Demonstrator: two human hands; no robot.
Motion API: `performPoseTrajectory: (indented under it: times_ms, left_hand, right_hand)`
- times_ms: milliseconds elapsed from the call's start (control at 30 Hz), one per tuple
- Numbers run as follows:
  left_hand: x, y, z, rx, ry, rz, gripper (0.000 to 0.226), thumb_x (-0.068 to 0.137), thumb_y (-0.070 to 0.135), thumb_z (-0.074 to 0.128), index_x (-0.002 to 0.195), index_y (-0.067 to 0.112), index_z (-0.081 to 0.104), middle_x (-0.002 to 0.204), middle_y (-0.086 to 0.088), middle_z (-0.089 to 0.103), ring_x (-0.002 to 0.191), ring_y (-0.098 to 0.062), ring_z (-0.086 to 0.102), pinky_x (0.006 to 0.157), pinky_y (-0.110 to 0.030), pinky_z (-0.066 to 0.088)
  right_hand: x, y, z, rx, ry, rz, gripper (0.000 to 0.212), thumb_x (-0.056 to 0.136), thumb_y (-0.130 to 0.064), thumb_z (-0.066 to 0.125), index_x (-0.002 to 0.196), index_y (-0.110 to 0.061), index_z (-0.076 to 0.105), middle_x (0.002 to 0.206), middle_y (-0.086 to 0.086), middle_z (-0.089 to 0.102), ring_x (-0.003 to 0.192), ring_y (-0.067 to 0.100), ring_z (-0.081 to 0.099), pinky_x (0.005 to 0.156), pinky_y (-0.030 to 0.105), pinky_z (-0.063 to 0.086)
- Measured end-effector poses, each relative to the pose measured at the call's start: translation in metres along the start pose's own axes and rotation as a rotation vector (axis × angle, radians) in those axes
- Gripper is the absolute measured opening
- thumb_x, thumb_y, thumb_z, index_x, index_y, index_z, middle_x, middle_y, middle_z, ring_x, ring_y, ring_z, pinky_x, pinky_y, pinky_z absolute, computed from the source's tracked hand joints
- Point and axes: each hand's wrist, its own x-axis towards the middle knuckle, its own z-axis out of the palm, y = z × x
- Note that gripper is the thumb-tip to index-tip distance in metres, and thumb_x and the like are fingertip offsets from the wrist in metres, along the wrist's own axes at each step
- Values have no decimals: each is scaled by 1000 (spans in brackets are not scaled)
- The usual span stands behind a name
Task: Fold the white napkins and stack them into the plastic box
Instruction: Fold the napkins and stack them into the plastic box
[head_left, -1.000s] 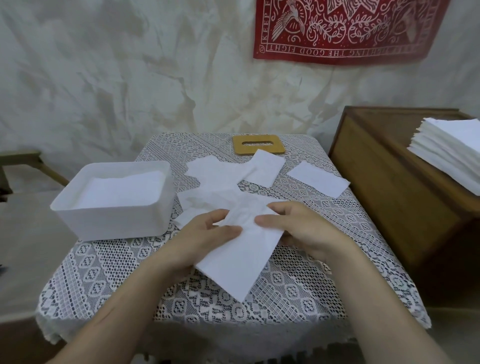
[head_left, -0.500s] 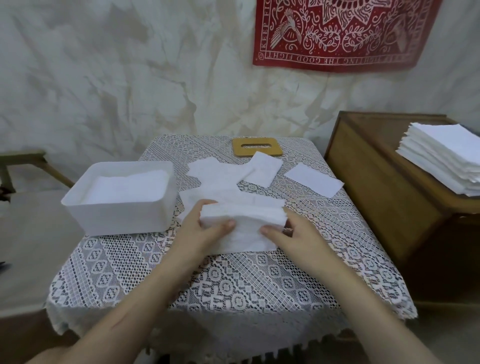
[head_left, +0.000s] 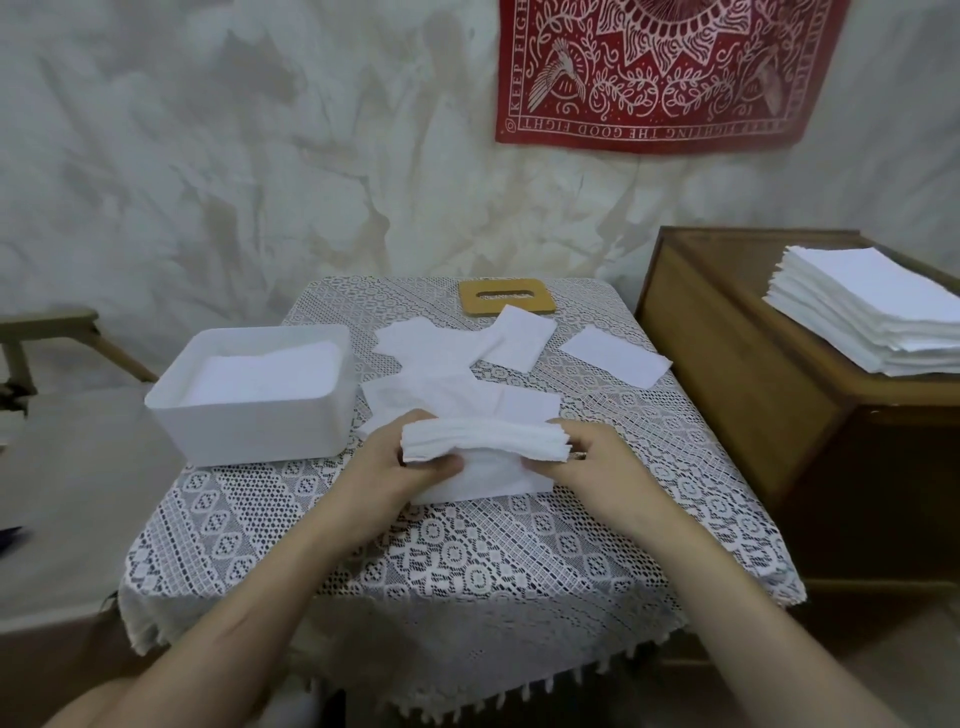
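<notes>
The left hand (head_left: 410, 470) pinches the left end of a folded white paper napkin (head_left: 483, 441), its fingers curled round the layers. The right hand (head_left: 597, 465) grasps the right end, so the napkin spans the gap between them, just above the grey-and-white lace tablecloth (head_left: 467, 561), near the middle of the table.

Just behind the hands lies a loose overlapping heap of flat white napkins (head_left: 431, 379). Two more single sheets lie farther back, one square white one (head_left: 519, 338) and one rectangular white one (head_left: 615, 356) to its right. A flat tan wooden lid with a slot (head_left: 506, 296) sits at the table's far edge.

The white rectangular plastic box (head_left: 249, 426) stands left of the left hand, near it but apart (it already holds white napkins (head_left: 265, 371) almost to the rim), with bare tablecloth between the two.

To the right, a brown wooden cabinet (head_left: 727, 364) carries a tall stack of unfolded white napkins (head_left: 872, 312). A red patterned cloth (head_left: 660, 73) hangs on the pale wall behind
</notes>
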Motion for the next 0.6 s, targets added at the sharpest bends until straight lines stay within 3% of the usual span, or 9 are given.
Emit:
performPoseTrajectory:
  times_ms: [100,167,233,300,400,467,600]
  left_hand:
    - [-1,-3,-2,11,14,1,25,83,41,73,100,23,68,95,5,71,88,-11,64,80,-37,47]
    - [-1,-3,-1,-11,18,-13,22,90,37,74,108,24,71,102,6,75,95,-11,68,84,-34,53]
    - [-1,0,-4,-62,65,-22,6,98,30,70,102,26,71,85,13,75,74,-6,67,69,-21,51]
    - [-1,4,-8,-94,127,-43,16,99,34,66,91,21,71,68,8,66,60,-11,58,60,-24,46]
    - [-3,12,-21,-186,184,-113,22,99,37,64,111,21,72,96,1,79,86,-19,75,76,-37,61]
    - [-7,14,-33,-193,197,-137,24,98,35,68,120,25,68,106,3,79,95,-18,77,81,-39,63]
    - [-21,17,-64,-204,266,-175,24,96,19,71,118,17,63,105,-3,78,90,-22,77,69,-35,63]
  right_hand:
    - [0,0,4,-17,-11,28,17,91,-14,74,99,-28,76,91,-2,73,78,19,62,69,32,40]
    - [0,-1,6,-7,8,28,19,92,-16,73,103,-30,76,97,-8,76,88,17,68,76,33,48]
    - [0,-9,6,70,44,22,21,94,-15,71,107,-31,76,104,-11,77,99,12,71,88,33,54]
    - [3,-20,8,162,76,9,21,96,-13,68,110,-28,74,105,-11,78,100,9,73,90,34,57]
    - [9,-37,19,249,124,14,16,97,-17,68,109,-26,73,103,-8,79,98,12,74,92,39,59]
    - [14,-46,31,297,158,28,12,97,-18,69,102,-28,72,100,-9,79,96,13,74,91,40,60]
    - [21,-67,62,387,133,64,10,98,-19,66,106,-24,69,106,-2,74,96,18,72,73,38,65]
